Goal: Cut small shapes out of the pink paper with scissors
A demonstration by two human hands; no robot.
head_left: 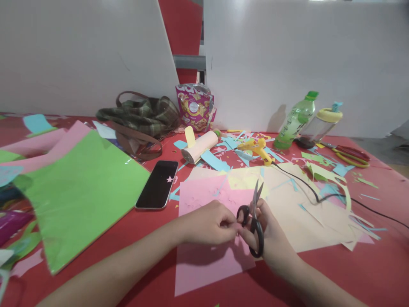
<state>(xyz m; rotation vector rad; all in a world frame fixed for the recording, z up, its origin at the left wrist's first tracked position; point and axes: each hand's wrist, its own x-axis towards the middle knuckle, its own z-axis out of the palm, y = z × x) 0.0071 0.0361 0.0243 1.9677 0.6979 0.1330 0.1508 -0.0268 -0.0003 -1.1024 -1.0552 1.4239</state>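
Note:
My right hand [270,232] holds black-handled scissors [257,213], their blades slightly apart and pointing up and away from me. My left hand [212,224] is closed in a pinch, its fingertips meeting those of my right hand. Between the fingertips a tiny bit of pink paper seems to show, mostly hidden. Both hands are over a pink sheet of paper [204,273] on the red table. Small curled pink snippets [207,198] lie on that sheet, beyond my left hand. A phone [157,185] with a pink paper star [170,179] on it lies left of the sheet.
Green sheets [92,187] cover the left. A paper-wrapped tube [201,147], snack bag [195,106] and plaid bag [143,113] are behind. At right are a yellow glue gun [257,150] with black cord, green bottle [295,121], clear jar [321,125], more scissors [349,154] and cream paper [294,213].

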